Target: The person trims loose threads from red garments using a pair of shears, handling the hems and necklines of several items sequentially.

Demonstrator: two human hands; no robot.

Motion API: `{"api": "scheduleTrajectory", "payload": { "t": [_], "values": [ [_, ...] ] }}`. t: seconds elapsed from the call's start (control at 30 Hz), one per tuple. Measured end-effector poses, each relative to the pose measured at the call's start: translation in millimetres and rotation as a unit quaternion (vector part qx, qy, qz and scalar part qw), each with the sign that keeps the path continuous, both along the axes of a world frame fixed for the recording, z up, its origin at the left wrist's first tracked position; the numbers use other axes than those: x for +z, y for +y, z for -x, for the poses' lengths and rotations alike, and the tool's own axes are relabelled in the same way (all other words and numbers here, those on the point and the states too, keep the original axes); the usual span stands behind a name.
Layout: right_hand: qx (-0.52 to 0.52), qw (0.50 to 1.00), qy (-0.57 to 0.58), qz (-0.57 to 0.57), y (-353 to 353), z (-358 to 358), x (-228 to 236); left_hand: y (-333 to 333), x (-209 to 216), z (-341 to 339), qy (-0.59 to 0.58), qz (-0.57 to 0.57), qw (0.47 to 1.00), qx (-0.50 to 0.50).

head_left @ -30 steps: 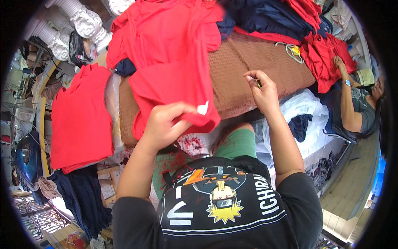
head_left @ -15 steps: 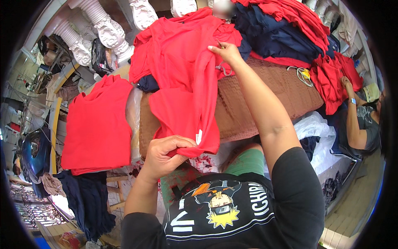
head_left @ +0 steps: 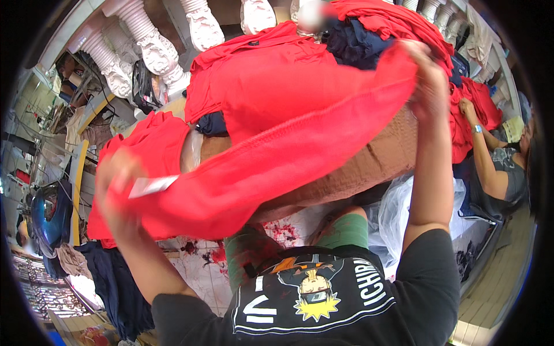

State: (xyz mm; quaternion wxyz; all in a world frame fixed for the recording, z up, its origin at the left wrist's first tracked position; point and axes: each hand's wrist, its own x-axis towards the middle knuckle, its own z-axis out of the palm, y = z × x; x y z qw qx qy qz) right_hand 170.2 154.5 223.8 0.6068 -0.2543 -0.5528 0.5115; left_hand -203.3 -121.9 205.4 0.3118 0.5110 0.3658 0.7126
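A red garment [head_left: 277,150], probably a shirt, is stretched in the air between my two hands, its hem running slantwise from lower left to upper right. My left hand [head_left: 117,184], smeared by motion, is closed on the lower left end beside a white label [head_left: 151,186]. At the upper right, my right hand [head_left: 428,78] grips the other end; its fingers are also blurred. Behind the raised cloth, more red fabric [head_left: 254,49] lies on a brown padded bench [head_left: 340,167]. To the left is a stack of red garments [head_left: 151,135], partly hidden by the stretched cloth.
Red and navy garments [head_left: 358,43] are heaped at the back right. A co-worker's arm [head_left: 490,161] reaches to red cloth at far right. White balusters [head_left: 202,26] line the back. Clear plastic [head_left: 398,213] lies right of my legs, and navy cloth [head_left: 118,282] hangs at left.
My hands have spread apart: the left went left and up, the right went right and slightly up. The red garment's end has been lifted and pulled wide between them.
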Motion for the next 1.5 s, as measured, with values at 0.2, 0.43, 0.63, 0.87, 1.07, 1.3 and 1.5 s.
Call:
{"api": "scheduleTrajectory", "payload": {
  "t": [0.2, 0.43, 0.63, 0.87, 1.07, 1.3, 1.5],
  "values": [
    [0.010, 0.988, -0.152, -0.021, 64, 45, 45, 106, 105, 117, 0.213, -0.095, 0.798, 0.556],
    [-0.044, 0.986, -0.120, -0.110, -3, 3, 116, 64, 94, 96, 0.179, -0.197, 0.816, 0.514],
    [-0.077, 0.979, -0.182, -0.044, -43, -12, -85, 0, -114, 88, 0.296, 0.045, 0.845, 0.443],
    [-0.003, 0.937, -0.338, 0.091, -79, -60, -215, -20, -121, 26, 0.522, 0.352, 0.753, 0.192],
    [-0.037, 0.924, -0.380, -0.003, -69, -77, -204, 89, -126, -122, 0.515, 0.182, 0.830, 0.112],
    [-0.006, 0.904, -0.424, -0.054, -72, -56, -225, 136, -205, -236, 0.496, 0.108, 0.857, 0.090],
    [-0.011, 0.908, -0.418, -0.019, -75, -54, -233, 144, -206, -243, 0.449, 0.178, 0.873, 0.073]
  ]
}}
